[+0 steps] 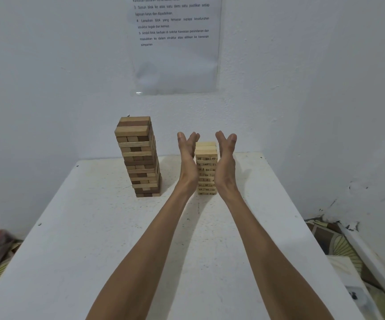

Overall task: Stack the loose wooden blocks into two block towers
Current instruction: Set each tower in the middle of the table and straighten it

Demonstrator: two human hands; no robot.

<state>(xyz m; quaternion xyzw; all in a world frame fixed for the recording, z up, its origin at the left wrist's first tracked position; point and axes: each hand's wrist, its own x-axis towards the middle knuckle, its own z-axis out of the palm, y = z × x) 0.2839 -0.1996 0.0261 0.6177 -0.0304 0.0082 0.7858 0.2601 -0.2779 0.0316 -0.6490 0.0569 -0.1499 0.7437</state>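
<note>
Open tabletop (pixel 94 250) in front — brown tower (pixel 138 158) far left.

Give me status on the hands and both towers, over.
Left hand and right hand open, palms flanking the pale numbered tower. Darker tower stands alone to its left. No loose blocks visible on the table.

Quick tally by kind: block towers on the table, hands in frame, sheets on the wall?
Brown mixed-wood tower: 1
Pale numbered tower: 1
Hands: 2, left hand, right hand, flat against the pale tower's sides
Wall sheet: 1
Total: 5
</note>
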